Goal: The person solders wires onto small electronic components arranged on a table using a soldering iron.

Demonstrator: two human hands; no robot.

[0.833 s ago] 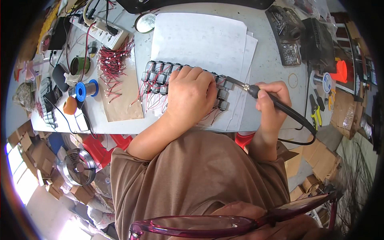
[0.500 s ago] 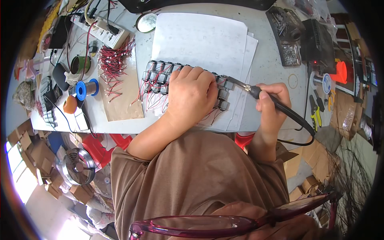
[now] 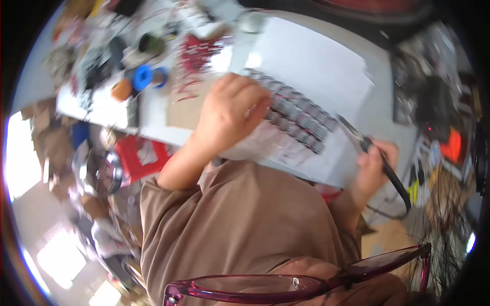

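Over on the far left of the surface (image 3: 153,109) sat your spools: one blue (image 3: 144,78), one orange (image 3: 122,90), one dark green (image 3: 151,44), three I could make out, parked out of the way beside a tangle of red wire leads (image 3: 196,56) too blurred to count. Then your left hand (image 3: 230,113) came down flat on the near end of the row of grey cylindrical cells (image 3: 301,118), fingers curled over them, a pressing grip that pinned the pack so it wouldn't slide on the white paper sheets (image 3: 316,66) beneath. The cells lay in two rows slanting down to the right; blur kept me from an exact number. At the right end, your right hand (image 3: 375,168) had a clenched grip on one soldering iron (image 3: 365,143), held pen-fashion, tip just beside the last cells, its black cord (image 3: 400,186) looping away below.
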